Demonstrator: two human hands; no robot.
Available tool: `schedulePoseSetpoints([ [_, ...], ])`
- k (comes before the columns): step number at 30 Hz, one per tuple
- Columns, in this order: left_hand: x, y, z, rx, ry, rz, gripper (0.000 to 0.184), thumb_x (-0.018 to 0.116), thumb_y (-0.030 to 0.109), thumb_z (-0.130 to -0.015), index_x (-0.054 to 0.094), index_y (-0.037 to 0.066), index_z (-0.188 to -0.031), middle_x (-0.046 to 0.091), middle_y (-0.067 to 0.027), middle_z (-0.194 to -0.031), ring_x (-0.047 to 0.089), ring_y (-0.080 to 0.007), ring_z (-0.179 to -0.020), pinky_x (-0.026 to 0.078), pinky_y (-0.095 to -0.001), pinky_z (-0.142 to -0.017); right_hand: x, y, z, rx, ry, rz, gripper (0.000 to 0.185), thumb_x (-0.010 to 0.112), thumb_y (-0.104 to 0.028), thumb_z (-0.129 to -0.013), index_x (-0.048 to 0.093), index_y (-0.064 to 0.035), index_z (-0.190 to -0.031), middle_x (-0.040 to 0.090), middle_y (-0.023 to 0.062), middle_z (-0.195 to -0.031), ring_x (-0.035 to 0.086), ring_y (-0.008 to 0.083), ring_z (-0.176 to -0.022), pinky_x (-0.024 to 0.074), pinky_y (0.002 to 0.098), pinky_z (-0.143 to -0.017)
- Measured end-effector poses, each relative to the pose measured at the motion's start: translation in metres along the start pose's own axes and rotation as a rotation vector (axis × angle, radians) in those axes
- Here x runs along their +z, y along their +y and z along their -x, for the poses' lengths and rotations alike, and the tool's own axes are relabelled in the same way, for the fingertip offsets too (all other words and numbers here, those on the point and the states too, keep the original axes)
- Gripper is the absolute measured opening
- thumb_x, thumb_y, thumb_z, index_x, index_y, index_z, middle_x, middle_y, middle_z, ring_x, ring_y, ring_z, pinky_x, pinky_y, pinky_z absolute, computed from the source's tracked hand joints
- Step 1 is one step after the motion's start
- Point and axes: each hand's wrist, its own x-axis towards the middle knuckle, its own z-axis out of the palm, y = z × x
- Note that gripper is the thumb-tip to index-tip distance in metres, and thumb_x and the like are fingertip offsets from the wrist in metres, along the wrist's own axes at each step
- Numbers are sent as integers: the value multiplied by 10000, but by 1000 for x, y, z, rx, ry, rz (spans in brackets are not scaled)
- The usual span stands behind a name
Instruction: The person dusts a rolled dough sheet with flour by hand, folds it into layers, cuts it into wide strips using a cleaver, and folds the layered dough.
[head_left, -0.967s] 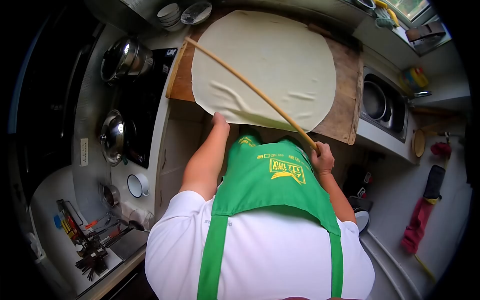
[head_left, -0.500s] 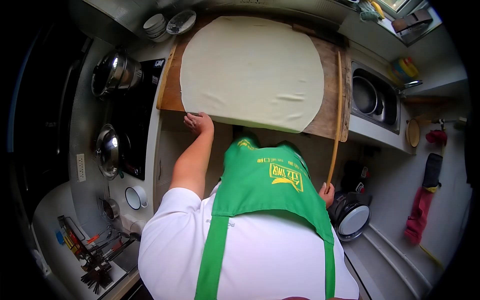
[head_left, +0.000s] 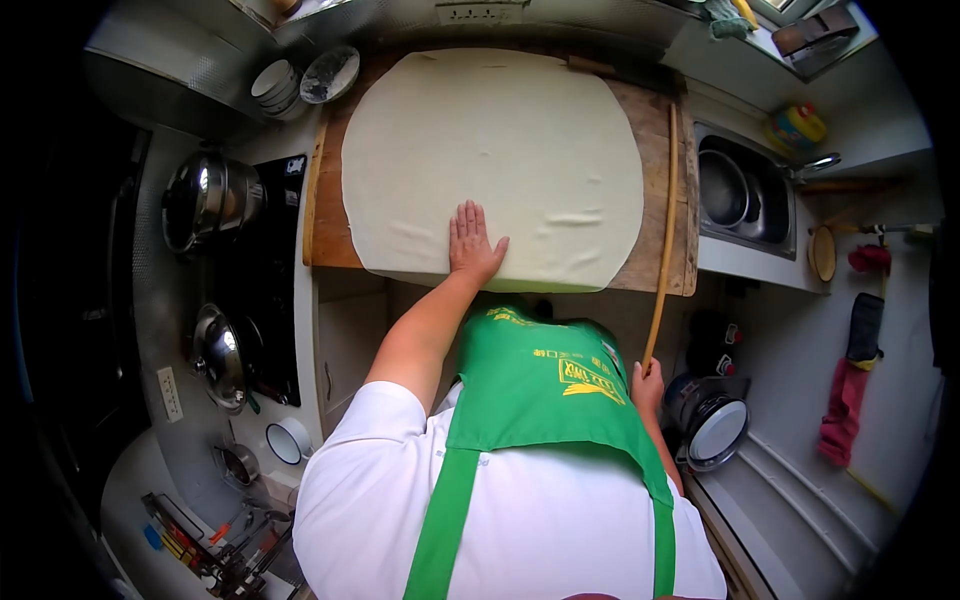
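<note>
Change noted: the wooden rod [head_left: 668, 220] lay slantwise across the pale sheet [head_left: 480, 130] a second ago; half a second ago it was already swung to my right, and there it remains. My left hand [head_left: 478, 247] was at the near left edge of the wooden surface [head_left: 325, 225]; it is now palm-down on the near middle part of the sheet. My reading: with the rod off it, the sheet lies bare, and the left hand can feel or smooth it directly.

Hands: left flat, fingers extended, thumb out to the side, grasping nothing. Right hand [head_left: 647, 385] closed around the near end of the rod, low beside my green apron [head_left: 540, 375]. The rod's far end is over the right side of the surface, apart from the sheet; whether it rests there I cannot tell.

Sheet: spread over most of the surface, near edge at the front, a few creases either side of my left hand.

Count: sheet, 1; rod, 1; hands, 2. Left side: lidded pots, 2 [head_left: 210, 200] [head_left: 220, 355]; white mug, 1 [head_left: 288, 441]; shallow dish, 1 [head_left: 330, 75], beside stacked bowls [head_left: 277, 88], number unclear. Right: sink, 1 [head_left: 785, 240], with 1 pan [head_left: 722, 187].
</note>
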Motion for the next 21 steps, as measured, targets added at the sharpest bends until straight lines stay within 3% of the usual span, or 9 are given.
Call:
schedulePoseSetpoints([
  [3,-10,-16,-43,53,16,37,951,428,615,-990,143,-34,-1622,95,-204,-1715,36,-339,-1596,24,-470,-1284,9,-29,-12,23,-10,-105,311,674,-270,-963,639,-75,-1203,713,144,-886,704,321,-802,538,418,-731],
  [7,-18,-25,-104,-31,48,47,966,424,631,-986,139,-39,-1622,101,-204,-1714,38,-333,-1597,12,-450,-1287,9,-61,-26,173,-74,-76,313,660,-289,-972,641,-77,-1201,717,149,-885,709,323,-797,544,415,-736],
  [9,-25,-20,-133,-62,56,40,963,409,630,-993,128,-43,-1622,95,-201,-1716,30,-329,-1598,3,-446,-1288,26,-54,-27,84,71,-51,252,629,-241,-991,636,-32,-1132,622,81,-741,622,189,-688,495,362,-647],
  [13,-37,3,-185,71,32,53,961,409,625,-992,125,-42,-1622,89,-201,-1717,27,-330,-1599,-1,-443,-1288,26,-80,-8,173,146,-96,228,609,-228,-978,643,-25,-1077,615,82,-734,609,186,-684,489,358,-650],
  [15,-45,23,-204,227,-6,-2,954,408,616,-992,125,-42,-1622,85,-201,-1717,28,-328,-1599,6,-443,-1289,27,-90,4,241,185,31,246,623,-258,-936,669,-49,-1058,695,183,-827,695,353,-760,536,436,-703],
  [18,-35,52,-201,473,-54,-33,946,416,605,-985,114,-17,-1631,65,-185,-1724,6,-321,-1601,-6,-463,-1288,23,-122,39,349,169,-29,249,625,-272,-938,672,-43,-1022,693,180,-797,689,365,-735,535,443,-691],
  [21,-37,47,-192,580,-67,34,910,453,572,-973,173,10,-1632,108,-161,-1725,34,-334,-1599,-4,-487,-1285,21,-149,75,375,245,37,242,636,-280,-928,680,-46,-976,677,186,-769,676,378,-709,529,459,-671],
])
